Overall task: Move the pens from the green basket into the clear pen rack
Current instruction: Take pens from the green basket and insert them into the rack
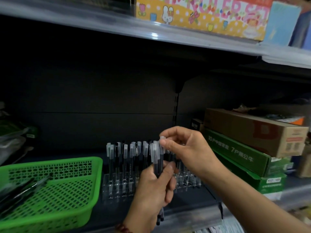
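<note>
My right hand (183,148) pinches one upright pen's (161,152) cap off the bunch (156,165) my left hand (154,187) grips, with the rack (117,185) just behind, slots pointing up.

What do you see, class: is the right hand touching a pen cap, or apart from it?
Touching. The head view shows the right hand pinching a clear pen cap between thumb and fingertip.

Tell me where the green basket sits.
In the head view, the green basket sits lower left on the shelf, directly left of the clear pen rack.
</note>
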